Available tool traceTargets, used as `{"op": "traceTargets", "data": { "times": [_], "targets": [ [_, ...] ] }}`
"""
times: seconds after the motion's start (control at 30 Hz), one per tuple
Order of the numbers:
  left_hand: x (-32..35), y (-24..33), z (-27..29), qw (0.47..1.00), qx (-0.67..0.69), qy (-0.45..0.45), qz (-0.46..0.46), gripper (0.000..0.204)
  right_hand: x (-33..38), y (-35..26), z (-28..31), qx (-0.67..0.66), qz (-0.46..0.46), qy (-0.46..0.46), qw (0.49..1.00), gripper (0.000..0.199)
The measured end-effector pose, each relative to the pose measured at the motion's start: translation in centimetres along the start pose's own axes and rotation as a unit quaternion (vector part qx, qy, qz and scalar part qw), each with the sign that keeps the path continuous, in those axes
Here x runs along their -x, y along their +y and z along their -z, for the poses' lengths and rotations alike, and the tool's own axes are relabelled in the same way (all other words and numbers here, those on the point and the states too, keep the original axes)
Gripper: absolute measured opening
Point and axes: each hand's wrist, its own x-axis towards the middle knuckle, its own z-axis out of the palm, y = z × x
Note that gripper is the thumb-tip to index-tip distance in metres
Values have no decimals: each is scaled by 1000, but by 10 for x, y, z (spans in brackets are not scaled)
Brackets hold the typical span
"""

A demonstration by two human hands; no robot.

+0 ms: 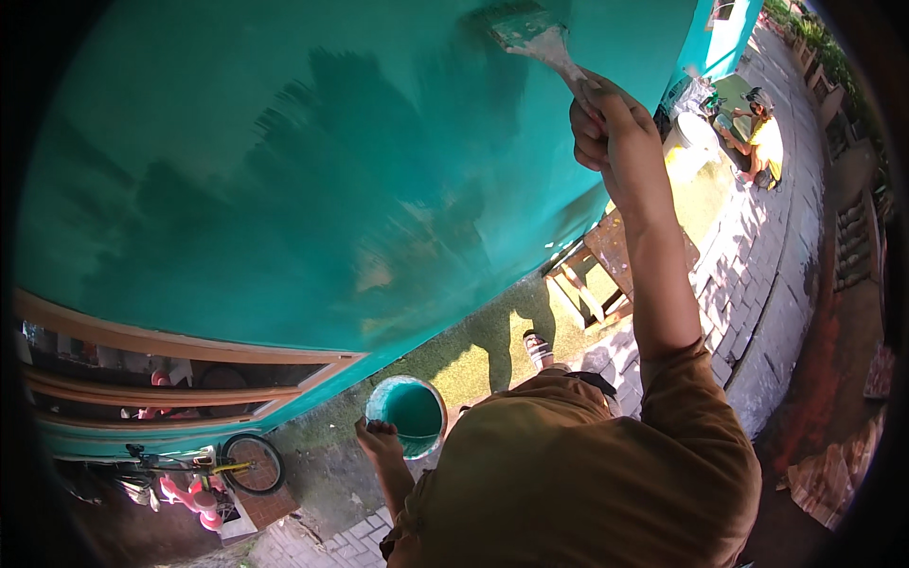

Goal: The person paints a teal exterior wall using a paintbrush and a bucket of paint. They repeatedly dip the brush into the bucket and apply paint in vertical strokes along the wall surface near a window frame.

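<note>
My right hand (611, 128) is raised high and grips the handle of a flat paintbrush (532, 36). Its teal-stained bristles press against the teal wall (312, 170) near the top. Wetter, darker strokes spread over the wall's middle and left. My left hand (379, 443) hangs low and holds a small bucket (408, 413) of teal paint by its rim. My brown shirt (578, 473) fills the lower middle.
A wooden window frame (180, 364) runs under the wall at left, a bicycle (204, 467) below it. A wooden bench (597, 275) stands on the grass. A person in yellow (762, 137) crouches on the paved path by white buckets (689, 142).
</note>
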Motion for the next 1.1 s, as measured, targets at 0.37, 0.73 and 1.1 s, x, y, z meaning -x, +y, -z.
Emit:
{"op": "traceTargets", "data": {
  "times": [0.37, 0.73, 1.1],
  "targets": [
    [2, -1, -16, 1000, -8, -5, 24, 30, 78, 311, 76, 61, -219, 73, 971, 32],
    [-7, -5, -14, 997, -52, -53, 11, 28, 28, 242, 69, 181, -252, 81, 947, 25],
    [-5, -7, -20, 998, -43, -20, 27, 28, 63, 193, 23, 21, -151, 10, 988, 35]
  ]
}}
